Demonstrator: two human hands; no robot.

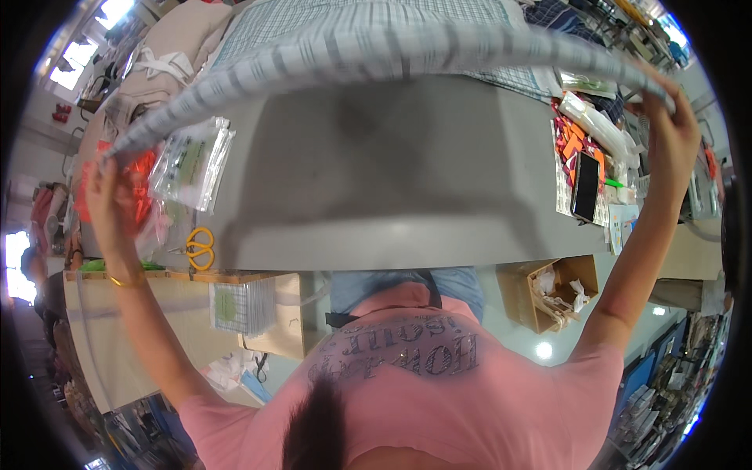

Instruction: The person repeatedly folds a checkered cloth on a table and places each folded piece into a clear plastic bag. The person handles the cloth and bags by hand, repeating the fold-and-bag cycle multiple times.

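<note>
A white cloth with grey and teal checks [364, 56] is stretched in a wide arc above the grey tabletop [376, 176]. My left hand [108, 202] pinches one end of it at the far left. At the far right, my right hand [672, 129] grips the other end. The cloth's middle is blurred and casts a shadow on the table. Behind it lies more checked fabric [446, 12], partly hidden by the raised cloth. Below my left hand are a red plastic bag [138, 188] and clear plastic packets [194, 161].
Yellow-handled scissors [201, 249] lie at the table's left front. A smartphone [586, 187] rests on patterned items at the right, near a roll of clear plastic [593, 123]. Below the edge stand a cardboard box [549, 294] with scraps and a carton [147, 335] holding folded packets [244, 308].
</note>
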